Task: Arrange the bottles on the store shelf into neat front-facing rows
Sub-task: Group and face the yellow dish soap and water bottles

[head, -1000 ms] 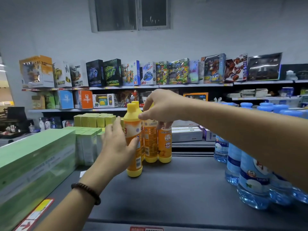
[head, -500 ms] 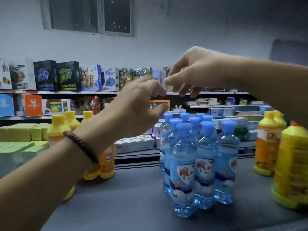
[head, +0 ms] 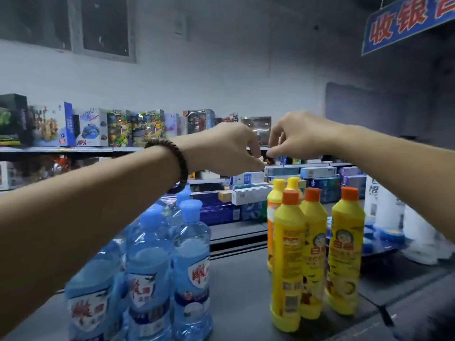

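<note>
Several clear blue water bottles (head: 190, 254) with blue caps stand bunched at the lower left of the dark grey shelf (head: 241, 291). To their right stand three yellow bottles with orange caps (head: 289, 254), with orange bottles with yellow caps (head: 277, 200) behind them. My left hand (head: 229, 148), a bead bracelet on its wrist, hovers in the air above and behind the yellow bottles with loosely curled fingers and holds nothing. My right hand (head: 295, 136) hangs just beside it, fingers pointing down, also holding nothing. The two hands nearly touch at the fingertips.
White wrapped rolls (head: 384, 207) and a blue tray of small blue items (head: 379, 239) sit at the right. Flat boxes (head: 248, 195) lie behind the bottles. Toy boxes (head: 91, 126) line a far shelf. A blue sign (head: 406, 20) hangs upper right.
My hands let go of the orange bottles at the left and travelled right through the air, past the water bottles, to above the yellow bottles. The view swung right with them.
</note>
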Tool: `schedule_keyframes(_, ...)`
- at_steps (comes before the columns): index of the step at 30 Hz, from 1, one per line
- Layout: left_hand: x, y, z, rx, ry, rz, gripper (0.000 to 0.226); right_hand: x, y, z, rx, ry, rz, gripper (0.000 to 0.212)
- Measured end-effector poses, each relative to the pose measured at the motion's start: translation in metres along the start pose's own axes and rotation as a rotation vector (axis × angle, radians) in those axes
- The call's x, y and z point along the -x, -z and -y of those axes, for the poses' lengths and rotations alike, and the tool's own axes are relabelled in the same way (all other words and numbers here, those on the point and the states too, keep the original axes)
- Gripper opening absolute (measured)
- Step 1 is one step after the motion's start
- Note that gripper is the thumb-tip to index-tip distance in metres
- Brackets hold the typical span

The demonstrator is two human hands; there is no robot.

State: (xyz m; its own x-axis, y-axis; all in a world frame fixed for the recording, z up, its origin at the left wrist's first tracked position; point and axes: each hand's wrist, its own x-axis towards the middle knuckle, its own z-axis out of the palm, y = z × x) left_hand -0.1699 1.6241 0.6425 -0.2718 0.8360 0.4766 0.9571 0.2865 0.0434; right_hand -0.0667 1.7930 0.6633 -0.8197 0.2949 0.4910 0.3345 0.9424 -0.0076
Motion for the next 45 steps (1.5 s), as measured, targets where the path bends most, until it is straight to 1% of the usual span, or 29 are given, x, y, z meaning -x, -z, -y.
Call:
schedule_keyframes(2,-0.024,-0.018,-0.009,-0.069,0.022,0.088,0.036,-0.005,-0.013,-0.027,0.005,0.010,0.085,0.024)
schedule_keyframes(5,-0.052,-0.042,-0.016,-0.152,0.087,0.218,0.049,-0.018,-0.030,-0.058,-0.083,-0.014,0.248,0.031)
schedule_keyframes(7,-0.065,-0.055,-0.018,-0.166,0.115,0.255,0.050,-0.025,-0.040,-0.073,-0.117,0.006,0.326,0.041)
schedule_keyframes(10,-0.078,-0.070,-0.021,-0.188,0.145,0.283,0.042,-0.034,-0.054,-0.086,-0.162,0.070,0.393,0.049)
schedule_keyframes(13,-0.081,-0.079,-0.022,-0.225,0.171,0.286,0.037,-0.040,-0.060,-0.089,-0.182,0.139,0.438,0.043)
schedule_keyframes(17,-0.078,-0.083,-0.017,-0.139,0.228,0.262,0.036,-0.048,-0.070,-0.089,-0.116,0.193,0.459,0.036)
schedule_keyframes(21,-0.072,-0.083,-0.014,-0.104,0.246,0.243,0.032,-0.051,-0.074,-0.088,-0.043,0.244,0.491,0.018)
schedule_keyframes(23,-0.068,-0.082,-0.015,-0.092,0.253,0.236,0.031,-0.052,-0.073,-0.088,0.000,0.277,0.474,0.018)
schedule_keyframes(26,-0.059,-0.078,-0.015,-0.070,0.265,0.219,0.036,-0.049,-0.073,-0.086,0.075,0.307,0.438,0.028)
schedule_keyframes(29,-0.051,-0.072,-0.014,-0.025,0.278,0.191,0.042,-0.046,-0.058,-0.083,0.011,0.273,0.377,0.027)
schedule_keyframes(32,-0.044,-0.063,-0.014,0.012,0.273,0.125,0.049,-0.043,-0.026,-0.070,0.009,0.258,0.270,0.024)
schedule_keyframes(34,-0.040,-0.054,-0.015,0.069,0.273,0.066,0.053,-0.044,-0.002,-0.056,0.029,0.254,0.160,0.025)
schedule_keyframes(35,-0.038,-0.048,-0.015,0.114,0.271,0.033,0.049,-0.043,0.011,-0.047,0.041,0.240,0.129,0.025)
schedule_keyframes(37,-0.032,-0.037,-0.014,0.231,0.266,-0.043,0.035,-0.043,0.035,-0.028,0.029,0.228,0.054,0.027)
schedule_keyframes(40,-0.022,-0.016,-0.007,0.393,0.256,-0.191,0.024,-0.040,0.066,0.005,-0.095,0.244,-0.021,0.029)
schedule_keyframes(41,-0.018,-0.008,-0.003,0.430,0.250,-0.251,0.025,-0.038,0.075,0.017,-0.141,0.255,-0.063,0.030)
schedule_keyframes(43,-0.009,0.013,0.008,0.512,0.235,-0.355,0.031,-0.045,0.091,0.036,-0.158,0.280,-0.135,0.033)
schedule_keyframes(44,-0.005,0.023,0.009,0.544,0.232,-0.390,0.034,-0.047,0.102,0.042,-0.213,0.284,-0.178,0.035)
schedule_keyframes(45,0.002,0.035,0.013,0.553,0.235,-0.427,0.035,-0.047,0.108,0.052,-0.280,0.293,-0.257,0.036)
